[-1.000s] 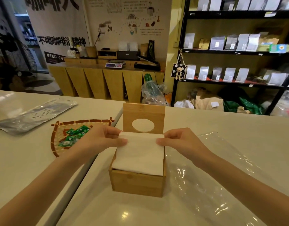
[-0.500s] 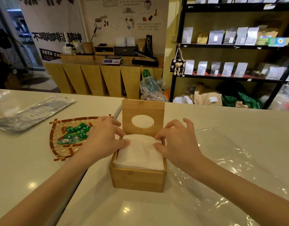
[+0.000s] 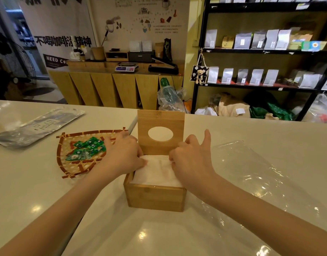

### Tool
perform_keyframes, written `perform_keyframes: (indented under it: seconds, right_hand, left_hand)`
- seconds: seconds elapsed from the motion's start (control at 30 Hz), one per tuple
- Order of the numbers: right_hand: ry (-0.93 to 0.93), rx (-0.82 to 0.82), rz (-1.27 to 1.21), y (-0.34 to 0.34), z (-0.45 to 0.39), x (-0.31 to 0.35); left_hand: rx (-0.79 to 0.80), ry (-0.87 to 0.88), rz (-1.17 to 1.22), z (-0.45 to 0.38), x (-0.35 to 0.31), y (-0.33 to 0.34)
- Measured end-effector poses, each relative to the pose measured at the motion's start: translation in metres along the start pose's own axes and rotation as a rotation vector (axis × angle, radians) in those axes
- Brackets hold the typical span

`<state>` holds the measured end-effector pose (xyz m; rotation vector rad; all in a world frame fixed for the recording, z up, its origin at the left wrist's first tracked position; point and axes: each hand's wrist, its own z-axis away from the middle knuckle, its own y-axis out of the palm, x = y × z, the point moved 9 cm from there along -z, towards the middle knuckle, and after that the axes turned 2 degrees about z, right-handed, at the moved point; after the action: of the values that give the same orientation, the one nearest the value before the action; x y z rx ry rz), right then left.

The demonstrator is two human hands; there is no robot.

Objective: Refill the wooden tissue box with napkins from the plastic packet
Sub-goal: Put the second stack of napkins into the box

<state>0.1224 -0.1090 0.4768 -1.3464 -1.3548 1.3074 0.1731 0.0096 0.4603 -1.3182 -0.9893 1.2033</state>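
The wooden tissue box (image 3: 155, 197) stands on the white counter in front of me, its lid (image 3: 160, 133) with an oval hole tipped up at the back. A stack of white napkins (image 3: 157, 172) fills the box, nearly level with its rim. My left hand (image 3: 124, 156) presses on the stack's left rear edge, fingers down. On the right rear edge my right hand (image 3: 192, 159) presses too, thumb raised. The clear plastic packet (image 3: 260, 182) lies flat and crumpled to the right of the box.
A woven tray (image 3: 66, 170) holding several green candy sachets (image 3: 87, 148) sits left of the box. A silver foil pouch (image 3: 35, 126) lies at the far left. Behind the counter are a wooden sideboard (image 3: 112, 87) and black shelves (image 3: 262, 52) of bags.
The napkin stack, first held above the box by its edges, has been lowered into it. Both hands moved onto the top of the stack and pushed it deeper.
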Motion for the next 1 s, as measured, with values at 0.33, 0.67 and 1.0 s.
perform_keyframes:
  seconds: [0.33,0.67,1.0]
  right_hand:
    - [-0.026,0.017,0.098,-0.001,-0.004,0.008]
    - [-0.093,0.159,-0.116,-0.002,0.006,-0.002]
    - [-0.102,0.407,-0.022,0.013,0.004,0.002]
  left_hand:
    - [-0.218,0.006,-0.327,0.011,-0.013,-0.007]
    - [0.064,0.061,-0.182,0.029,-0.002,-0.005]
    - [0.250,0.112,-0.330,0.012,-0.003,0.018]
